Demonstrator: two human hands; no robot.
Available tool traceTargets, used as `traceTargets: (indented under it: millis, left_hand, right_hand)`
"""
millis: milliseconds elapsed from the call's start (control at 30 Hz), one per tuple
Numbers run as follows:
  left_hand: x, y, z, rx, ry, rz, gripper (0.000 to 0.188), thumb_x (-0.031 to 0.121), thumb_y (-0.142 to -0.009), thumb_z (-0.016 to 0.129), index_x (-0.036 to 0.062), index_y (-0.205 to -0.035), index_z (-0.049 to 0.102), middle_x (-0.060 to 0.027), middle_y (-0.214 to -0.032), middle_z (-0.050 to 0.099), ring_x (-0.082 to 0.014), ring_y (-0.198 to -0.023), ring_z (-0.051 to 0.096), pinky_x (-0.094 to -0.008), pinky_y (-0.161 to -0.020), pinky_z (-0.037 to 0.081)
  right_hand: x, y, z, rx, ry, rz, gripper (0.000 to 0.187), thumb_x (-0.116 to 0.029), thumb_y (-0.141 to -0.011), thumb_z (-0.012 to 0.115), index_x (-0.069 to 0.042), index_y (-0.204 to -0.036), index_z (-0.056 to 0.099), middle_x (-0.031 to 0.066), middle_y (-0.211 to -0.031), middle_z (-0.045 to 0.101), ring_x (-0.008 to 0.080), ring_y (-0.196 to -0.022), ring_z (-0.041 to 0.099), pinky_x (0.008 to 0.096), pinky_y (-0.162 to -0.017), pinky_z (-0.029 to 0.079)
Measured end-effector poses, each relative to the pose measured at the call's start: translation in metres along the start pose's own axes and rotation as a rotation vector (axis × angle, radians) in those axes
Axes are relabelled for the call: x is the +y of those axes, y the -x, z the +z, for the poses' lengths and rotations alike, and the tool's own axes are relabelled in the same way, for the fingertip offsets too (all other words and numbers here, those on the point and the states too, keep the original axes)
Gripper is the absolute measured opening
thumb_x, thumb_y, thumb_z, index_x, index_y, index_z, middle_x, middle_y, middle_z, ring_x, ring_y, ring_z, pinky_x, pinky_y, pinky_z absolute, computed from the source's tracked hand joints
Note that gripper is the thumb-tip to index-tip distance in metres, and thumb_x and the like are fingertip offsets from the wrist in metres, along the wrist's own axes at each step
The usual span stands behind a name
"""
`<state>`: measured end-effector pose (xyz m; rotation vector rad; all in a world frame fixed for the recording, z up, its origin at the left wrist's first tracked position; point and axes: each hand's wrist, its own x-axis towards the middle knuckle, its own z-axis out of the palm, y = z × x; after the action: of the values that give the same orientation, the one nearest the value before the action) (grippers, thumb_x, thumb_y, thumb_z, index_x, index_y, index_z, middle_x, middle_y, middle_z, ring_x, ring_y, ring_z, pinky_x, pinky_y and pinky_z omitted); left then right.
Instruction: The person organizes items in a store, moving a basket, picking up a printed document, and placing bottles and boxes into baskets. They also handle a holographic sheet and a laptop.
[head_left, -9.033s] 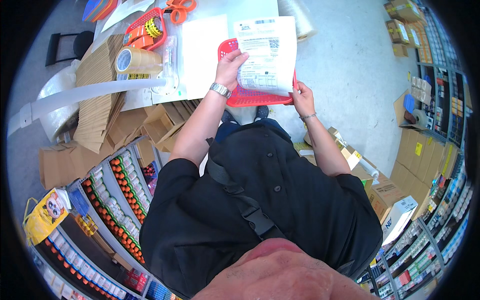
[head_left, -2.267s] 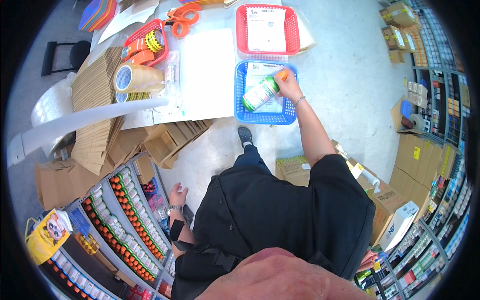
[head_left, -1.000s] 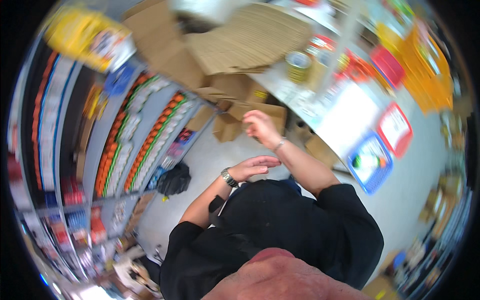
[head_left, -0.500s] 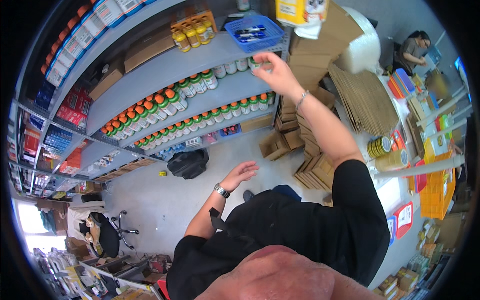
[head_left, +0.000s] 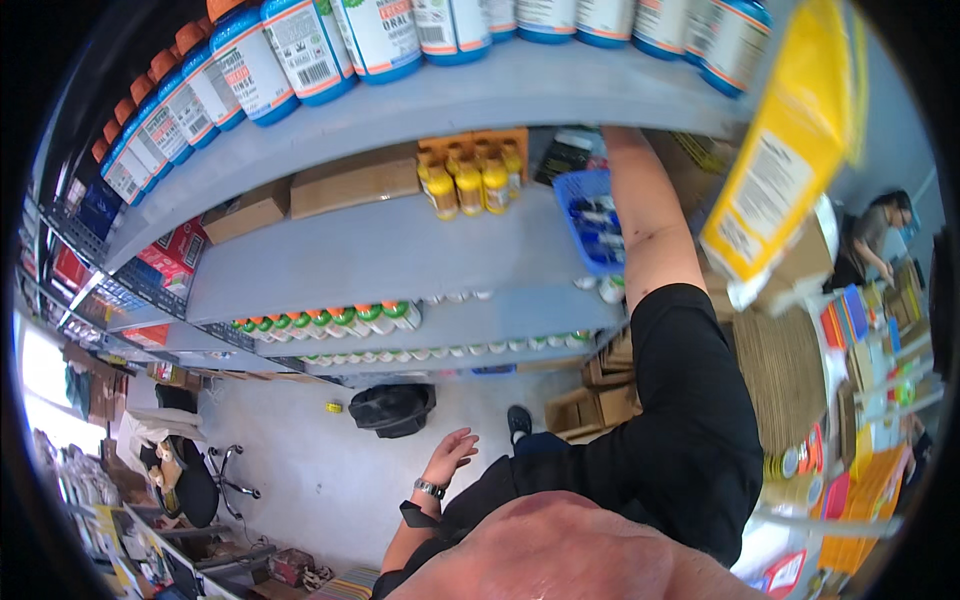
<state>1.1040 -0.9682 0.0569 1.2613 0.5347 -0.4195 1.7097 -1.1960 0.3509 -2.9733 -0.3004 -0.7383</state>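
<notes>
One blue basket, loaded with dark-blue packs, sits at the right end of the middle shelf, and the right forearm rises along the basket's right side, overlapping it in this view, so I cannot tell whether they touch; beyond it the right hand is hidden behind the edge of the upper shelf, above the basket, and how far its fingers are spread or what they hold cannot be told. The step in hand looks like a reach deep into the compartment around the basket; the next move seems to call for a grip found by feel and a withdrawal that does not catch the basket. Left of the basket stand yellow bottles, with a cardboard box farther left; to its right is a blurred yellow bag. Well below and left of the basket, the left hand hangs with loosely extended fingers, apparently holding nothing, near a black bag on the floor
</notes>
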Motion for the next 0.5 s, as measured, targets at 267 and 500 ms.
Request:
traceTargets:
  millis: [267,500]
  left_hand:
    - [0.061,-0.038,-0.005,0.213,0.056,0.055,0.053,0.034,-0.089,0.061,0.0079,-0.133,0.044,-0.0037,-0.121,0.059,-0.0141,-0.102,0.057,-0.0310,-0.086,0.043]
    - [0.074,-0.049,-0.010,0.177,0.013,0.117,0.052,0.032,-0.089,0.060,0.0067,-0.132,0.044,-0.0040,-0.121,0.059,-0.0136,-0.100,0.058,-0.0292,-0.084,0.044]
  right_hand:
    - [0.016,-0.071,0.061,-0.235,0.083,0.029,0.045,-0.029,-0.080,0.061,-0.010,-0.121,0.057,0.0148,-0.119,0.057,0.0325,-0.103,0.058,0.0435,-0.087,0.048]
    - [0.032,-0.069,0.071,-0.255,0.111,0.019,0.045,-0.029,-0.081,0.059,-0.011,-0.122,0.056,0.0123,-0.123,0.056,0.0328,-0.105,0.057,0.0445,-0.087,0.048]
